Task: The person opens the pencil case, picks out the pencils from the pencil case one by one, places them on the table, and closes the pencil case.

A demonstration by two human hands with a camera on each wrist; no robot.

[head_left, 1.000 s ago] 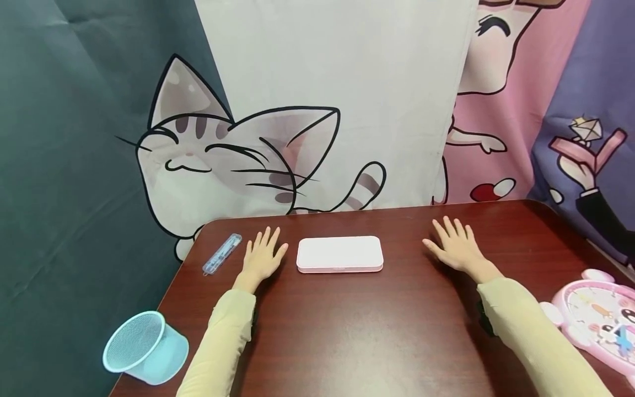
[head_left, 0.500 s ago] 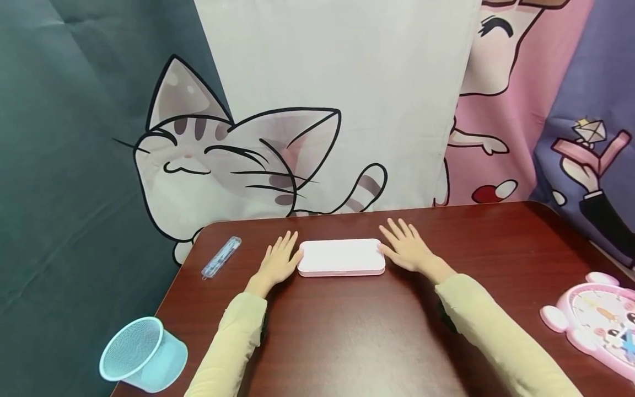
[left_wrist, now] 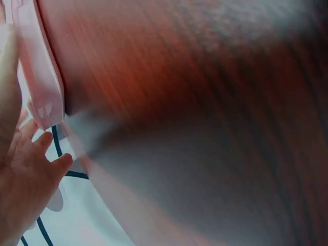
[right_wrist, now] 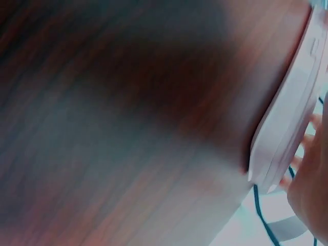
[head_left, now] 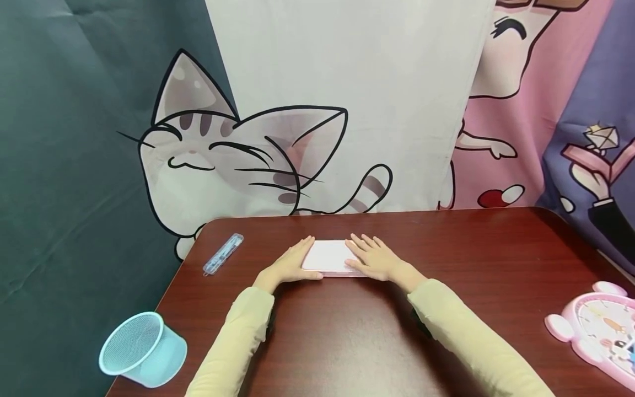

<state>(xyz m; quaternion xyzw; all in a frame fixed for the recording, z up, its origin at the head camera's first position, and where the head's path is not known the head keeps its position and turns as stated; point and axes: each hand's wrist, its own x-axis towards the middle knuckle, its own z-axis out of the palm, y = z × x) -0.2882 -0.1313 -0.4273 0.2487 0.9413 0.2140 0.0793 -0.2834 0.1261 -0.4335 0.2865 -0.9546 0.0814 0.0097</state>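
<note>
The left hand [head_left: 289, 266] and right hand [head_left: 379, 261] have come in from either side, thumbs and fingers spread, onto opposite ends of the white case [head_left: 327, 256] lying on the counter [head_left: 347, 336], apparently bringing it under two-handed control.

Case [head_left: 324, 256]: smooth plastic look, on glossy wood-grain surface [head_left: 357, 331]
Cup [head_left: 168, 353]: fine mesh. Slim box [head_left: 223, 254]: translucent, shiny plastic look. Clock [head_left: 575, 314]: smooth, plastic-looking. Backdrop [head_left: 397, 82]: creased matt cloth. Sleeves [head_left: 471, 331]: matt cloth.

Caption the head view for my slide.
Left hand and right hand at opposite ends of a flat white-and-pink rectangular case on a reddish-brown table.
</note>
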